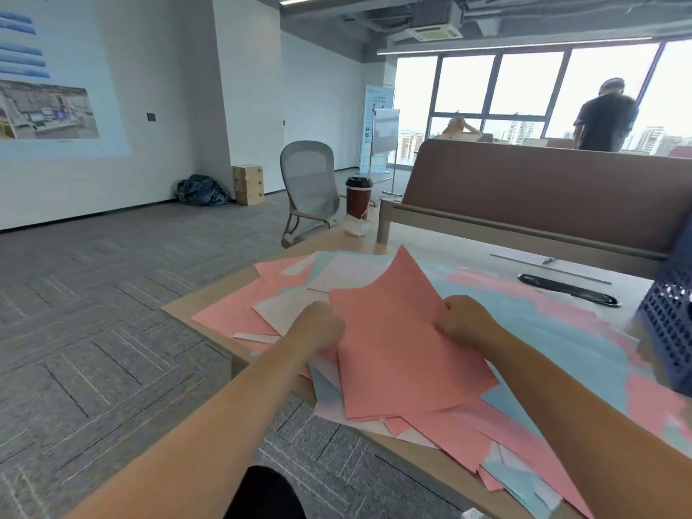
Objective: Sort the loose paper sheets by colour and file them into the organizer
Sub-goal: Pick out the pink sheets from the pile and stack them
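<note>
At the near corner of the desk [348, 241], the risk is that the pink sheets [404, 350] slide apart or slip over the edge. The bundle seems to be held only by its two side edges, its far corner curls up, and part of the mixed pile under it hangs past the desk edge. A blue or white sheet could also be caught under the bundle and go along with it, which would spoil the sorting. The left hand [318, 327] has its fingers curled on the left edge of the bundle, and the right hand [464, 320] grips the right edge in the same way. So the pink sheets lie between the two hands, raised a little above the loose sheets [561, 331] of pink, blue and white that cover the desk. The organizer [670, 331], a dark blue mesh box, stands at the far right, well apart from both hands and only partly in view.
</note>
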A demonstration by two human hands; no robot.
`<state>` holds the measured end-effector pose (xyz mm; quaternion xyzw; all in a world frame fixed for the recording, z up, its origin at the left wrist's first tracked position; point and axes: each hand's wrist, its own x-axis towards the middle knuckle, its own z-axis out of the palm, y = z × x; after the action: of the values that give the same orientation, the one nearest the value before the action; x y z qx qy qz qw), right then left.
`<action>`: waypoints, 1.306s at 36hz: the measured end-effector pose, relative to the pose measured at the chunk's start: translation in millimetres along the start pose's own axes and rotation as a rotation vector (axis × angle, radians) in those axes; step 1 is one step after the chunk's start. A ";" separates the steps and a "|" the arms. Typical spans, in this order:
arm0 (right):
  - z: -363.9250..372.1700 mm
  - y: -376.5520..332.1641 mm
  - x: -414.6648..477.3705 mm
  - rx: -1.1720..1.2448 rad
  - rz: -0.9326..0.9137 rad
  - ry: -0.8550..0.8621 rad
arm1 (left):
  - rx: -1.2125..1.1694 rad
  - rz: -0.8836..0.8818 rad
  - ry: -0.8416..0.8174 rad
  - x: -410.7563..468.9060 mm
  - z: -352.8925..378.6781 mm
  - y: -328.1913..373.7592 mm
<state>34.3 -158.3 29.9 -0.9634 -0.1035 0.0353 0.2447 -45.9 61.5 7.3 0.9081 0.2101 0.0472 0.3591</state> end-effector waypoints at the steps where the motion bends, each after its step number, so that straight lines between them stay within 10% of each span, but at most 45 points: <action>1: 2.7 1.6 0.2 -0.018 -0.004 0.001 | 0.022 -0.015 0.001 0.2 0.3 1.0; 24: 34.0 9.3 9.8 -0.081 -0.046 0.055 | -0.011 -0.072 0.042 13.5 -7.6 -11.2; 31: 26.4 10.4 11.9 -0.021 -0.001 0.057 | -0.759 -0.187 -0.162 4.3 -4.4 -7.9; 36: 23.4 11.5 13.7 0.032 0.021 0.055 | -0.798 -0.144 -0.238 -6.2 -2.9 -4.8; 47: 7.5 11.3 -1.7 0.439 -0.041 -0.057 | -0.874 -0.158 0.152 7.4 -35.3 1.4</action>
<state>33.9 -164.9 17.9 -0.8834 -0.1197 0.0793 0.4461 -47.1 86.0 33.8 0.6462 0.2648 0.1709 0.6951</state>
